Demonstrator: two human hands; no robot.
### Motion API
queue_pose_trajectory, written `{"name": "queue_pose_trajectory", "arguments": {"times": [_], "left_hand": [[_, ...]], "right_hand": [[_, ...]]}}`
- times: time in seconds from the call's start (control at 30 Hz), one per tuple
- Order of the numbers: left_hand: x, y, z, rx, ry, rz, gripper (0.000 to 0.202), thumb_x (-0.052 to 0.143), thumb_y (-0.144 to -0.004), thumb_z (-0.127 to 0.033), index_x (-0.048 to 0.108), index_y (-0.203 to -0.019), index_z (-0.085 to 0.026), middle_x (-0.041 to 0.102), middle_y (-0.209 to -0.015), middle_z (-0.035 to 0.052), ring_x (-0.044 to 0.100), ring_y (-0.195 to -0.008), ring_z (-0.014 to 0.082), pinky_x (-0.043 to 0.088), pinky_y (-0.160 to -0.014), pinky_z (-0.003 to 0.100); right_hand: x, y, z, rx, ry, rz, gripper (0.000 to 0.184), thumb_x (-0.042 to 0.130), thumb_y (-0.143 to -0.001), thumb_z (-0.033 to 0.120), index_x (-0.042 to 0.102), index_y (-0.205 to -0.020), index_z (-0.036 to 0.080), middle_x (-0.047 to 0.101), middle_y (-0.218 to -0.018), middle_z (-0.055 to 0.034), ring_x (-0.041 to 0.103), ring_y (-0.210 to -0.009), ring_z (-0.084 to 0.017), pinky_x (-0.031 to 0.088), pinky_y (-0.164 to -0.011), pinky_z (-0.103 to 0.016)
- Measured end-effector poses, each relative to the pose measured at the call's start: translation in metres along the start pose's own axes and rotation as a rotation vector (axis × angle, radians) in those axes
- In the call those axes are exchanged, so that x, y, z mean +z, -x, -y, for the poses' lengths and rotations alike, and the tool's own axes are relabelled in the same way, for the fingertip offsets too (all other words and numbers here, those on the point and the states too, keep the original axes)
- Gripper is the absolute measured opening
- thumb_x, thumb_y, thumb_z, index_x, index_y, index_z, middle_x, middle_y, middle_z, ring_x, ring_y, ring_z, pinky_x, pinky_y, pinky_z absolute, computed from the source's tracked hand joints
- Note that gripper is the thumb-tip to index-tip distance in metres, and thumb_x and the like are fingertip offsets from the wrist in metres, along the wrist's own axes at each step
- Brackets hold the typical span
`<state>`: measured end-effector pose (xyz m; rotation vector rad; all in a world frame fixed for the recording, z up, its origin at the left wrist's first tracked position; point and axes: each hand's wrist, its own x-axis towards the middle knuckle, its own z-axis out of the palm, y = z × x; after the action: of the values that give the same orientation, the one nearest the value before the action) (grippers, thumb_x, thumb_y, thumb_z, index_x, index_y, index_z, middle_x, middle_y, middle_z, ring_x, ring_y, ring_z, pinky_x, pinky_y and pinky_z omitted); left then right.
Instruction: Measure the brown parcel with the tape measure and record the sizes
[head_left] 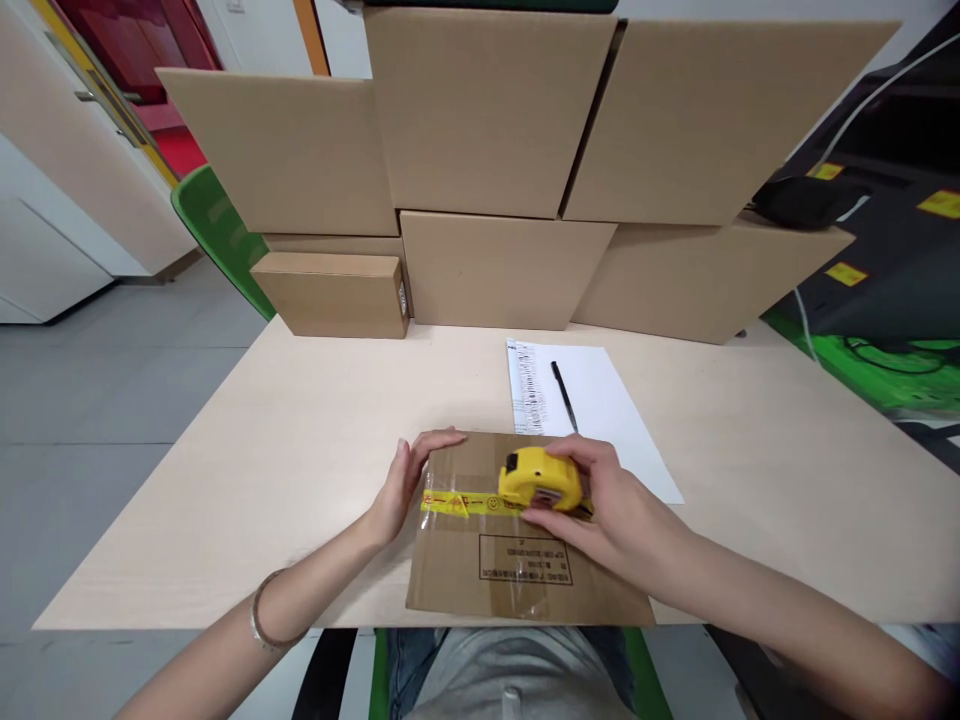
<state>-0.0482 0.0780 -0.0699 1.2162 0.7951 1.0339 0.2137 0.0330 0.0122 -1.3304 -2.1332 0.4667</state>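
A flat cardboard box (450, 570) lies at the table's near edge, with clear tape, a printed yellow strip (450, 503) across its top and a black printed label frame. At its far left corner, my left hand (401, 490) grips the box, its fingers bent over the far edge. A yellow tape measure (538, 477) is between the thumb and fingers of my right hand (600, 500), held on or just over the box top. Whether any blade is pulled out of it, I cannot make out.
Beyond the box, a white printed sheet (607, 400) lies with a black pen (564, 395) on it. Large cardboard boxes (495, 120) stand stacked along the table's back. A smaller carton (341, 295) sits at back left. A green chair (217, 230) is behind the table's left side.
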Motion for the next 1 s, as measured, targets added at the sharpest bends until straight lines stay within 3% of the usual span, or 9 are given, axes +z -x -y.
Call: {"name": "queue_pose_trajectory", "arguments": {"times": [0.1,0.3,0.47,0.63,0.73,0.87,1.0], "left_hand": [[0.006,0.001,0.005,-0.001,0.105,-0.062,0.062,0.032,-0.099,-0.069,0.073,-0.115,-0.026,0.066,-0.130,0.0049,0.049,-0.134,0.0291,0.030,-0.120,0.042],[0.008,-0.003,0.011,-0.132,0.263,-0.136,0.066,0.052,-0.085,-0.078,0.074,-0.106,-0.020,0.076,-0.108,0.0082,0.061,-0.119,0.0333,0.047,-0.103,0.043],[-0.002,-0.006,0.014,-0.116,0.282,-0.006,0.061,0.057,-0.086,-0.073,0.071,-0.118,-0.022,0.070,-0.126,0.0092,0.056,-0.128,0.0329,0.042,-0.109,0.044],[-0.013,-0.005,0.019,0.075,0.120,0.140,0.045,0.071,-0.082,-0.057,0.065,-0.114,-0.025,0.057,-0.132,0.0082,0.033,-0.144,0.0364,0.032,-0.115,0.047],[-0.014,-0.005,0.019,0.040,0.131,0.187,0.039,0.069,-0.084,-0.052,0.060,-0.114,-0.028,0.050,-0.138,0.0071,0.040,-0.137,0.0356,0.040,-0.106,0.045],[-0.012,-0.004,0.019,-0.005,0.196,0.191,0.037,0.070,-0.083,-0.049,0.056,-0.112,-0.030,0.046,-0.140,0.0063,0.050,-0.124,0.0329,0.046,-0.094,0.041],[-0.012,-0.005,0.020,0.011,0.178,0.188,0.037,0.069,-0.083,-0.049,0.056,-0.113,-0.030,0.048,-0.132,0.0051,0.050,-0.119,0.0304,0.046,-0.092,0.038]], "right_hand": [[0.001,-0.022,0.014,-0.114,-0.009,0.029,0.056,0.060,-0.096,0.045,0.034,-0.142,0.026,0.066,-0.119,-0.0142,0.073,-0.089,-0.030,0.061,-0.071,-0.046],[0.021,-0.064,0.047,-0.252,0.035,0.355,0.045,0.055,-0.100,0.039,0.041,-0.142,0.027,0.061,-0.131,-0.0118,0.073,-0.088,-0.027,0.061,-0.070,-0.044],[0.030,-0.058,0.046,-0.272,0.104,0.388,0.050,0.054,-0.100,0.035,0.038,-0.147,0.025,0.059,-0.138,-0.0150,0.073,-0.089,-0.030,0.060,-0.063,-0.044],[0.000,-0.034,0.021,-0.112,0.030,0.371,0.044,0.061,-0.097,0.032,0.047,-0.138,0.032,0.065,-0.129,-0.0081,0.071,-0.099,-0.029,0.059,-0.082,-0.045],[-0.034,-0.008,-0.009,0.025,-0.051,0.354,0.036,0.061,-0.097,0.036,0.053,-0.131,0.036,0.067,-0.123,-0.0043,0.069,-0.103,-0.026,0.059,-0.085,-0.040],[-0.072,0.036,-0.054,0.163,-0.066,0.253,0.034,0.063,-0.095,0.042,0.057,-0.128,0.038,0.069,-0.119,-0.0058,0.070,-0.098,-0.026,0.060,-0.075,-0.035],[-0.079,0.060,-0.077,0.233,-0.055,0.182,0.035,0.065,-0.092,0.044,0.061,-0.126,0.036,0.069,-0.120,-0.0074,0.070,-0.101,-0.027,0.061,-0.074,-0.033]]}}
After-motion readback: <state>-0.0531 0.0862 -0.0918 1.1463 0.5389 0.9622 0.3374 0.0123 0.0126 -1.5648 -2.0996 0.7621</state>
